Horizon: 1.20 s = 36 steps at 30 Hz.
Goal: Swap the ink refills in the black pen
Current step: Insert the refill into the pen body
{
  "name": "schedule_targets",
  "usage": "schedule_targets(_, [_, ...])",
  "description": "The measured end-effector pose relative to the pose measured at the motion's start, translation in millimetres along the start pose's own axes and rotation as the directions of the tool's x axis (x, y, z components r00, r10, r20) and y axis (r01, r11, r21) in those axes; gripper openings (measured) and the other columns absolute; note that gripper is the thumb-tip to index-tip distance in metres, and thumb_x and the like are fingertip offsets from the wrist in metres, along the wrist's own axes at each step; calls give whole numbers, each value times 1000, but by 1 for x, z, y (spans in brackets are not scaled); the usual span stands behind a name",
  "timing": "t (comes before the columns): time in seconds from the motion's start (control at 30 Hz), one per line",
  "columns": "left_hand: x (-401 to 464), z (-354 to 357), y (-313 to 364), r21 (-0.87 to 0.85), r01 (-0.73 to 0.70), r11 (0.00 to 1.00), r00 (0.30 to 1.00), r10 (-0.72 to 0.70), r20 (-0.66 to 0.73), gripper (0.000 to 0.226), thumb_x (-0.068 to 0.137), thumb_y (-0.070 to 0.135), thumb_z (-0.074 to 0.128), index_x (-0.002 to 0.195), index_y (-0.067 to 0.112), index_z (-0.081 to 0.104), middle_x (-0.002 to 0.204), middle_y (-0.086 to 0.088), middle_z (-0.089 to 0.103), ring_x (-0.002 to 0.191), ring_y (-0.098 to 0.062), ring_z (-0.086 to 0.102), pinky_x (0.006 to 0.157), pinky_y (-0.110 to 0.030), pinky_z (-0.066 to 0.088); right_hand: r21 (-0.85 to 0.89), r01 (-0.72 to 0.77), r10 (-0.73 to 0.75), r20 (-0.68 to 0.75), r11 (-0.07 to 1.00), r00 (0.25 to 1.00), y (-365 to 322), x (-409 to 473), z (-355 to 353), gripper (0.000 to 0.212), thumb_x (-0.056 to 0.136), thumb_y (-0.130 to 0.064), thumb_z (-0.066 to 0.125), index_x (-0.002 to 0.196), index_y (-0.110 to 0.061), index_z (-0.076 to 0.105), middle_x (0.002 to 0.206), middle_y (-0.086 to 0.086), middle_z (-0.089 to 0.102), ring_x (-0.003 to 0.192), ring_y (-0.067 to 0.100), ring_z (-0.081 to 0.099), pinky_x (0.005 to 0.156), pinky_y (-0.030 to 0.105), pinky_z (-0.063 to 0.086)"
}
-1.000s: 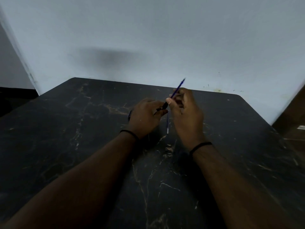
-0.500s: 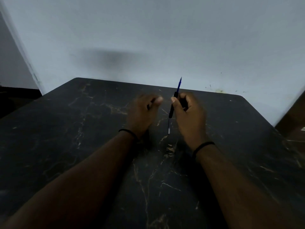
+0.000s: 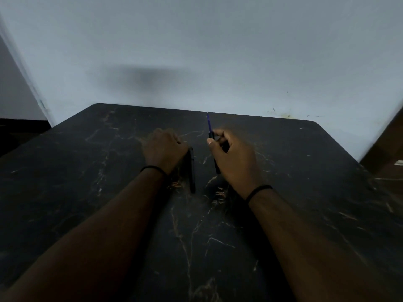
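My right hand (image 3: 234, 159) is closed on a black pen section (image 3: 216, 165), pinched between thumb and fingers and held nearly upright. A thin blue refill (image 3: 208, 123) sticks up out of its top. My left hand (image 3: 163, 149) lies knuckles up on the table, to the left of the right hand, fingers curled. A black pen barrel (image 3: 192, 171) runs from its thumb side toward me, low over or on the table. The fingers seem to hold the barrel's far end, which is hidden under the hand. A gap separates the two pen parts.
The dark marbled table (image 3: 109, 171) fills the lower view and ends against a pale wall (image 3: 196, 51). Its rounded far right corner (image 3: 316, 124) drops off to a brown floor. Both wrists wear black bands.
My hands have drawn apart. The left hand has lowered to the table with the black barrel, and the right hand has turned the refill from a right lean to nearly upright.
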<state>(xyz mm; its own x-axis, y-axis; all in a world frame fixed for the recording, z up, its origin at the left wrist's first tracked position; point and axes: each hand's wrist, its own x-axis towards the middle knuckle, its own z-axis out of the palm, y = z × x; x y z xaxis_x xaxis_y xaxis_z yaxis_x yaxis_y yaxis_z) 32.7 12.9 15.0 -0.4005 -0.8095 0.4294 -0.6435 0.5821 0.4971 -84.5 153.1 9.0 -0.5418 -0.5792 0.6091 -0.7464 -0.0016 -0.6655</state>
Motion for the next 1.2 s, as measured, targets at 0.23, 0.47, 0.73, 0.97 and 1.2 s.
schedule_targets(0.23, [4,4,-4,141,-16,990,1000,17,-9,34,79,45,67,90,14,75,101,-15,65,98,-35,61,83,-39,51,1,26,-26,11,1000,1000,-2,-3,-3,8,91,-43,62,95,-47,56,73,-26,57,83,-14,55,55,2,38])
schedule_targets(0.47, [5,6,-1,239,-60,969,998,60,8,41,79,53,63,87,15,74,98,-14,64,96,-34,60,82,-39,51,-10,27,-26,11,1000,1000,0,-3,0,10,89,-45,61,99,-46,60,73,-26,59,79,-9,58,57,10,40])
schedule_targets(0.73, [6,7,2,280,-71,957,997,75,-6,39,86,47,63,79,9,67,91,-11,63,90,-30,60,80,-43,54,-27,36,-36,1,999,999,4,-2,4,22,86,-53,56,104,-41,60,75,-28,58,79,-11,56,57,12,37])
schedule_targets(0.97, [4,6,10,-193,-63,979,988,35,-147,13,95,27,59,89,16,57,78,0,59,71,-19,55,53,-28,33,-48,47,-47,-5,998,999,4,-2,6,30,83,-59,51,108,-44,57,74,-26,59,82,-10,57,58,15,43])
schedule_targets(1.2, [0,2,16,-513,-8,859,995,-47,-93,22,101,19,50,114,14,67,88,0,72,68,-4,57,59,-18,42,-52,54,-54,0,997,999,5,-2,7,28,85,-58,52,110,-46,57,79,-26,62,78,-8,60,62,16,48])
